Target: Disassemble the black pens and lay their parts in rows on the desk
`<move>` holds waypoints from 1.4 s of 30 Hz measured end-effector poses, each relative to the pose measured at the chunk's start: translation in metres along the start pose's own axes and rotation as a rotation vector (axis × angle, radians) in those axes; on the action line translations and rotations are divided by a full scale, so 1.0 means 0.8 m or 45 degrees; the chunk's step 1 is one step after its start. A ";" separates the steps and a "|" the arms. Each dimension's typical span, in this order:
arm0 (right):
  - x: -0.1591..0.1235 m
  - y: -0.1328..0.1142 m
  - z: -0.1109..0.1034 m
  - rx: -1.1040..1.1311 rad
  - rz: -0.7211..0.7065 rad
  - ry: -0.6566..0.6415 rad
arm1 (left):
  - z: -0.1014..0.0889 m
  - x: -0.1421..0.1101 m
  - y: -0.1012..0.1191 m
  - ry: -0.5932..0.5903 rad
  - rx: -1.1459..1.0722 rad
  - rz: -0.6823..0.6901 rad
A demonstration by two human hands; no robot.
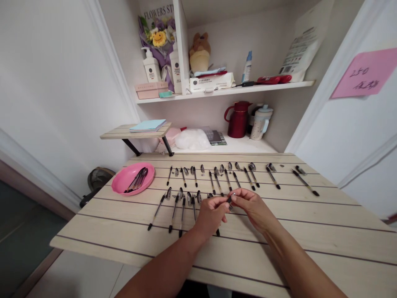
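In front of me, over the middle of the table, my left hand (pixel 212 213) and my right hand (pixel 248 207) meet with fingertips pinched. Between them is a small dark pen part (pixel 230 200) with a shiny end, probably a cap; my fingers cover most of it. Black pens (pixel 228 180) without caps lie in a back row, with loose dark caps (pixel 230 166) beside them. A nearer row of pens (pixel 173 213) and caps (pixel 180 192) lies left of my hands, partly hidden by my left hand and forearm.
A pink dish (pixel 133 169) holding several pens (pixel 138 180) stands at the table's left. Behind it is a small raised shelf (pixel 111 133) with blue paper (pixel 148 125). A red jug (pixel 238 120) and a pale cup (pixel 261 124) stand at the back under a wall shelf (pixel 263 87).
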State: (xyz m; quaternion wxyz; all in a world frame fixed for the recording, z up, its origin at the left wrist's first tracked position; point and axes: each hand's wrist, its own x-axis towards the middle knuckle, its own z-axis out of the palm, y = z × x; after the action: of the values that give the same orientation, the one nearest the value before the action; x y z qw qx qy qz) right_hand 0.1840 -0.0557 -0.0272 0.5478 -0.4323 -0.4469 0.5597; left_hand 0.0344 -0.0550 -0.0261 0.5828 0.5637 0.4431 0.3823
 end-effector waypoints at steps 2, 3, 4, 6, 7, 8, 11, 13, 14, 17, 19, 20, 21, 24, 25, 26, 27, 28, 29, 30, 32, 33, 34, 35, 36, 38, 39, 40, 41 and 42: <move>0.001 0.001 0.000 -0.030 -0.010 0.022 | 0.000 0.000 0.000 0.003 0.003 -0.003; 0.001 0.001 0.000 -0.028 -0.010 0.019 | 0.000 0.000 0.000 0.001 0.003 -0.004; 0.000 0.001 0.000 -0.016 -0.007 0.007 | 0.000 0.001 0.000 -0.003 0.003 -0.004; -0.001 0.000 0.000 0.020 0.007 -0.038 | -0.001 0.001 0.000 -0.013 0.010 0.004; -0.001 -0.001 0.000 0.033 0.013 -0.056 | -0.001 0.001 0.001 -0.020 0.018 0.011; -0.001 -0.001 -0.001 0.036 0.015 -0.060 | -0.001 0.000 0.002 -0.027 0.029 0.017; 0.001 0.002 -0.001 -0.009 -0.003 -0.008 | 0.000 -0.001 0.004 -0.029 0.069 0.017; 0.002 0.003 -0.002 -0.044 -0.020 0.013 | 0.000 -0.002 0.005 -0.024 0.089 0.016; 0.003 0.003 -0.002 -0.053 -0.028 0.011 | 0.000 -0.002 0.006 -0.024 0.097 0.017; 0.001 0.001 -0.002 -0.014 -0.022 -0.013 | -0.001 -0.001 0.004 -0.026 0.107 0.023; 0.000 -0.001 -0.002 0.018 -0.006 -0.021 | -0.002 0.000 0.003 -0.014 0.103 0.017; 0.000 -0.002 -0.002 0.018 -0.005 -0.020 | -0.002 0.001 0.003 -0.011 0.102 0.015; 0.000 -0.001 -0.002 0.007 -0.010 -0.014 | -0.003 0.001 0.002 -0.012 0.101 0.014; 0.001 0.002 -0.002 -0.029 -0.032 -0.002 | -0.004 0.001 0.002 -0.022 0.090 0.022; 0.002 0.003 -0.002 -0.033 -0.032 0.000 | -0.004 0.000 0.002 -0.022 0.086 0.021; 0.002 0.003 -0.002 -0.039 -0.030 0.002 | -0.004 0.000 0.002 -0.018 0.085 0.016; 0.002 0.003 -0.002 -0.046 -0.027 0.004 | -0.004 0.000 0.003 -0.015 0.085 0.011; 0.002 0.002 -0.001 -0.051 -0.023 0.001 | -0.004 0.000 0.003 -0.013 0.085 0.007; 0.002 0.000 -0.001 -0.055 -0.021 -0.013 | -0.005 0.001 0.003 -0.009 0.082 0.006; 0.002 -0.002 -0.001 -0.058 -0.020 -0.033 | -0.005 0.001 0.004 0.003 0.071 0.008; 0.001 -0.005 -0.001 -0.103 -0.020 -0.055 | -0.006 0.003 0.004 0.057 0.028 0.015; 0.001 -0.005 -0.001 -0.178 -0.023 -0.031 | -0.007 0.004 0.004 0.098 0.001 0.016; 0.002 -0.003 0.000 -0.314 -0.030 0.006 | -0.007 0.005 0.004 0.140 -0.028 0.015; 0.002 0.000 0.001 -0.511 -0.040 0.054 | -0.008 0.005 0.004 0.175 -0.058 0.015; 0.003 0.004 0.002 -0.749 -0.055 0.104 | -0.009 0.006 0.004 0.195 -0.087 0.016; 0.004 0.014 0.005 -1.217 -0.103 0.173 | -0.009 0.007 0.004 0.204 -0.139 0.017; 0.004 0.018 0.007 -1.390 -0.134 0.195 | -0.009 0.007 0.004 0.201 -0.159 0.016; 0.004 0.021 0.008 -1.500 -0.159 0.218 | -0.009 0.007 0.004 0.198 -0.172 0.014; 0.004 0.023 0.008 -1.548 -0.174 0.232 | -0.009 0.007 0.004 0.195 -0.180 0.011; 0.004 0.023 0.007 -1.542 -0.176 0.227 | -0.009 0.007 0.004 0.192 -0.185 0.006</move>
State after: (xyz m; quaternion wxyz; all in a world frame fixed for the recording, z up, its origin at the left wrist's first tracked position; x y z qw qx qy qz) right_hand 0.1745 -0.0523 -0.0443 0.2750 -0.6820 -0.6648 0.1313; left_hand 0.0293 -0.0473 -0.0233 0.5863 0.4907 0.4555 0.4560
